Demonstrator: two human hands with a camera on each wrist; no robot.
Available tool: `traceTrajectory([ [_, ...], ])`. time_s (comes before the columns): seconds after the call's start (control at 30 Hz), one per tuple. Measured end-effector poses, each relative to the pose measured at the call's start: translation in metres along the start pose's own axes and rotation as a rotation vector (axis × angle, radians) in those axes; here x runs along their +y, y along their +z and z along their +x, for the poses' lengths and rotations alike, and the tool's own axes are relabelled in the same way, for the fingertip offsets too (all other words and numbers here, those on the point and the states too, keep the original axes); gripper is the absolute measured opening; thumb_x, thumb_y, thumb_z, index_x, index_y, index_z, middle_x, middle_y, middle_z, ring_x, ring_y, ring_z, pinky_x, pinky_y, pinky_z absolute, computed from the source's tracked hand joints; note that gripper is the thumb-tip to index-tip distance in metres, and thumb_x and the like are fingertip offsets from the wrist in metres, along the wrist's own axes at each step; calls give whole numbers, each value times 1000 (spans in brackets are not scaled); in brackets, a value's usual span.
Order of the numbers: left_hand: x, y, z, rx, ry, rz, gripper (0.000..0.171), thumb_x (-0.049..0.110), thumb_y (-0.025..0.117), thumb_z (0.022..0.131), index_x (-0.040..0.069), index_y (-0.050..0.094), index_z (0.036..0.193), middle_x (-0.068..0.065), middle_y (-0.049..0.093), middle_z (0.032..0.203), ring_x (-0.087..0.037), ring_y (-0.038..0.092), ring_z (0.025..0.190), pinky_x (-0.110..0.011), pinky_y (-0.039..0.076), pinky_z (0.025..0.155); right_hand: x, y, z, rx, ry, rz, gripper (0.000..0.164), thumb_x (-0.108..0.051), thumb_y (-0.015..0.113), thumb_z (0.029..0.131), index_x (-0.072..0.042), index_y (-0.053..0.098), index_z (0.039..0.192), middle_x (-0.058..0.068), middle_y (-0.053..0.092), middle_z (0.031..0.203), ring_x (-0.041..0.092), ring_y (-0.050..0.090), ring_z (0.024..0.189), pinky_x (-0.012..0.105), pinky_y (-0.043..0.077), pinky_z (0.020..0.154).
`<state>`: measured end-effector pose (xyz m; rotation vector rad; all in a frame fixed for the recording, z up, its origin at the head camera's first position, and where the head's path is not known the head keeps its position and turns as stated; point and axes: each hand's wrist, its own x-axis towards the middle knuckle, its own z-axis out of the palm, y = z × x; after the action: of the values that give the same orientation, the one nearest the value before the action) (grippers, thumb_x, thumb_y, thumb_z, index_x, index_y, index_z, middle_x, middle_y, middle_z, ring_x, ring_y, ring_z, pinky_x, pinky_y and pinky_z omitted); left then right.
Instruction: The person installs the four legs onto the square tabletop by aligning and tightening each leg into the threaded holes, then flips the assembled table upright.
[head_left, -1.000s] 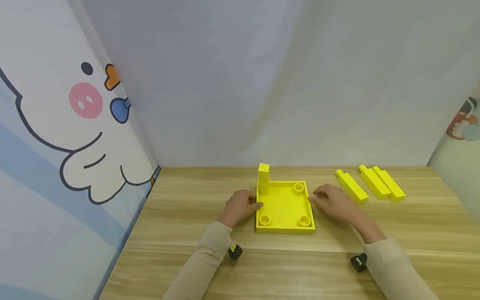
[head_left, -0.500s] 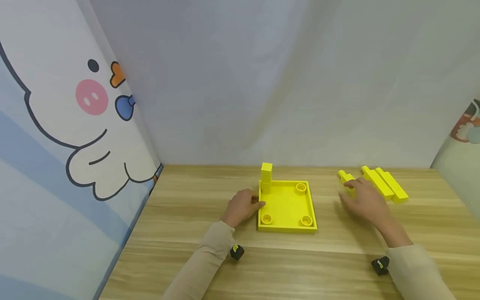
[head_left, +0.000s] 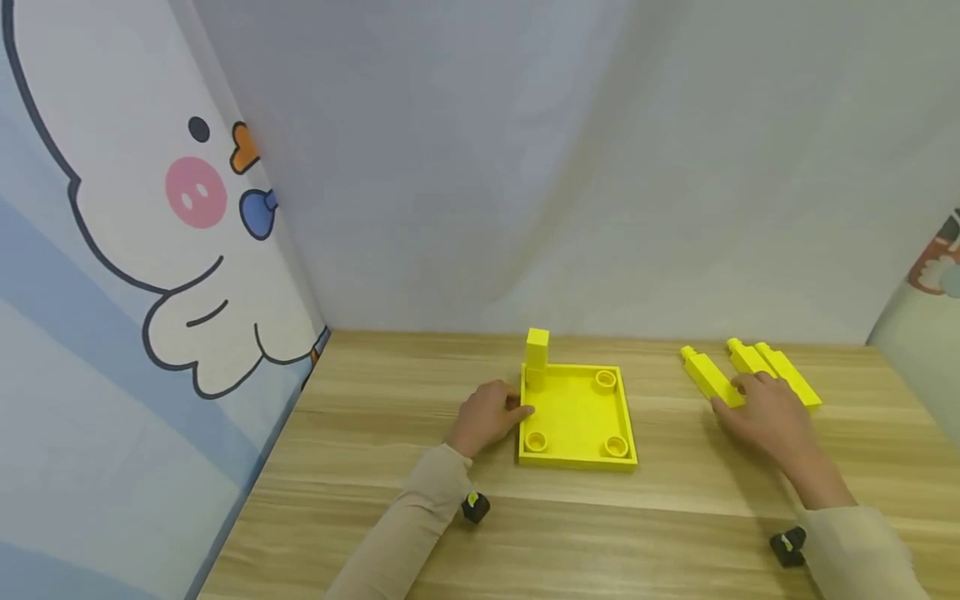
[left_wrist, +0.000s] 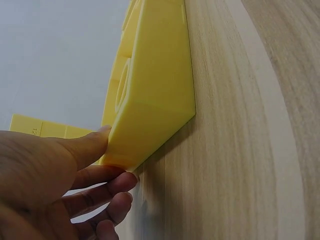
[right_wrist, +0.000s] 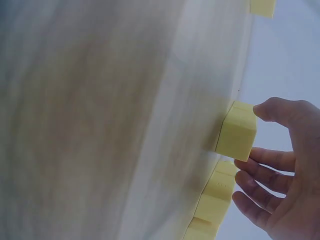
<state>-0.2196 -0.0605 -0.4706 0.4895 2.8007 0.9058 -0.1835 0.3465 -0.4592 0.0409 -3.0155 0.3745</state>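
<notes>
A shallow square yellow tray (head_left: 573,408) has a raised rim and round sockets at its corners. One square yellow post (head_left: 537,350) stands upright in the far-left corner. My left hand (head_left: 487,414) pinches the left wall, its thumb over the rim and fingers outside, as the left wrist view also shows. At the right, my right hand (head_left: 772,421) has thumb and fingers on opposite sides of the nearest yellow bar (head_left: 705,372), a square-sided piece with a round peg at its far end. In the right wrist view, they touch that bar's (right_wrist: 237,130) near end.
Two similar yellow bars, a middle one (head_left: 746,357) and a right one (head_left: 795,379), lie side by side right of the gripped one. The wooden tabletop (head_left: 600,533) meets a pale cloth backdrop (head_left: 450,208) behind; a cartoon-printed panel (head_left: 112,233) borders the left.
My right hand has left the tray's right side and moved right to the nearest yellow bar, taking it near its end. My left hand stays on the tray; the head view shifted slightly.
</notes>
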Motion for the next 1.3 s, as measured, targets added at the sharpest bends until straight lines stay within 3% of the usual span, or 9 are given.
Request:
traceTrajectory([
  [0.1, -1, 2, 1, -3, 17, -2, 27, 28, 69, 98, 10, 64, 79, 1, 47, 73, -13, 41, 68, -24, 30, 60, 3, -1, -1, -36, 8, -2, 57, -37, 64, 94, 16, 64, 117, 35, 65, 104, 48, 60, 90, 55, 48, 74],
  [0.23, -2, 3, 1, -9, 28, -11, 27, 28, 69, 98, 11, 62, 78, 1, 45, 72, -13, 40, 68, -24, 29, 60, 4, 0, -3, -56, 6, 14, 38, -34, 67, 93, 3, 63, 84, 14, 55, 71, 26, 50, 66, 37, 38, 57],
  [0.4, -3, 4, 1, -7, 33, -23, 27, 28, 69, 98, 11, 62, 79, 1, 45, 73, -13, 40, 69, -24, 29, 61, 4, 0, -5, -58, 5, 33, 36, -33, 65, 93, -10, 49, 70, 0, 39, 62, 17, 39, 59, 30, 29, 54],
  [0.6, -2, 4, 0, -2, 34, -38, 31, 27, 69, 98, 12, 58, 74, 2, 43, 71, -12, 38, 66, -24, 28, 59, 1, -4, -3, -24, 37, 56, 36, -32, 64, 93, 4, 65, 89, 9, 52, 68, 21, 46, 63, 31, 32, 52],
  [0.73, -3, 3, 0, 5, 33, -38, 32, 27, 69, 98, 11, 57, 73, 2, 43, 70, -11, 38, 64, -23, 28, 59, -1, -6, 2, 66, 41, 42, 54, -35, 66, 92, 13, 65, 116, 30, 68, 96, 41, 61, 78, 44, 44, 55],
  [0.83, -4, 2, 0, 9, 33, -38, 33, 27, 69, 98, 11, 56, 73, 2, 43, 69, -11, 37, 63, -23, 28, 58, -6, -7, 6, 142, 26, 33, 54, -36, 68, 90, 13, 66, 112, 33, 68, 102, 46, 63, 84, 48, 47, 57],
  [1.0, -3, 0, -1, 4, 29, -40, 34, 27, 69, 98, 11, 55, 72, 2, 42, 68, -11, 36, 63, -23, 27, 58, -16, -14, 13, 206, -2, 70, 46, -34, 67, 91, 9, 67, 105, 28, 69, 95, 29, 54, 71, 31, 35, 51],
  [1.17, -2, -1, -2, 3, 26, -45, 37, 26, 68, 99, 11, 52, 70, 2, 39, 66, -11, 34, 61, -23, 26, 57, -30, -21, 16, 204, -14, 110, 50, -36, 65, 93, 9, 66, 113, 30, 68, 102, 28, 56, 73, 29, 36, 55],
  [1.3, -2, -1, -2, 2, 25, -45, 35, 27, 68, 99, 11, 54, 71, 2, 41, 68, -11, 36, 63, -23, 27, 58, -42, -26, 19, 180, -30, 129, 45, -37, 65, 94, 6, 67, 107, 27, 67, 99, 34, 61, 79, 38, 44, 58],
])
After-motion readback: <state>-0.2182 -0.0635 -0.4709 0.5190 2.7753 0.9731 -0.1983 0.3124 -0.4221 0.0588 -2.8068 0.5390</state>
